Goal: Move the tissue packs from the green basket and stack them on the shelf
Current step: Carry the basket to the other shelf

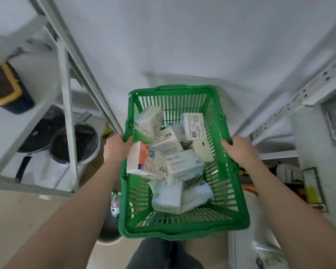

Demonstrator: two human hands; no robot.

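Soft, even, cool-toned light filled the scene, without glare. The green basket cast a faint shadow on the white wall behind it. Motion blur smeared the left shelf and its yellow-rimmed container. Wide-angle distortion bowed the frame edges; the tissue packs stayed fairly sharp.

no wording can be read. two tissue packs in the green basket carry barcodes: one near the middle, one against the right wall. the orange-and-white pack bears blurred characters.
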